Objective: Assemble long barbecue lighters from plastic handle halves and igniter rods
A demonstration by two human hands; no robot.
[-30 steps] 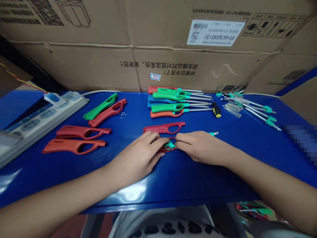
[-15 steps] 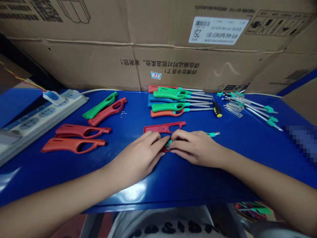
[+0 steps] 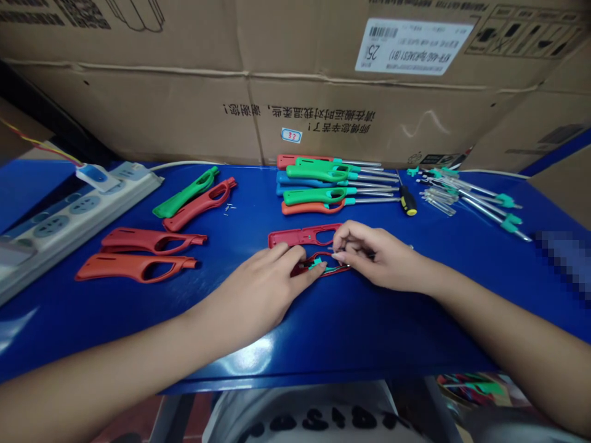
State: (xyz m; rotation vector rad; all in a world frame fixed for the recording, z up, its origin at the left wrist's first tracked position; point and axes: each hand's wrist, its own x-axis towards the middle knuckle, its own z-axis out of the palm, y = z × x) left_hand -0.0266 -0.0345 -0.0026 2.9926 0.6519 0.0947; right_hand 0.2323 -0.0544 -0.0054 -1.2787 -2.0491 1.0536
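My left hand point(image 3: 277, 280) is closed on a red lighter shell half point(image 3: 340, 270) lying open side up, its thumb against the teal trigger part point(image 3: 317, 263) inside. At the front end of that shell, my right hand point(image 3: 381, 255) pinches thumb and fingertips together; what is between them is too small to make out. Just behind both hands lies the matching red shell half point(image 3: 290, 237), inner side up, its front end partly covered by my right fingers.
Finished-looking lighters point(image 3: 316, 195) are stacked near the cardboard box point(image 3: 184, 117). A screwdriver point(image 3: 407, 202) and metal tubes with teal ends point(image 3: 489, 209) lie right of them. To the left are several handle shells point(image 3: 138, 267), small screws point(image 3: 229, 208) and a power strip point(image 3: 69, 215).
My right hand has shifted right and slightly up, away from my left fingers, uncovering the teal part and the shell's front. My left hand has stayed nearly in place.
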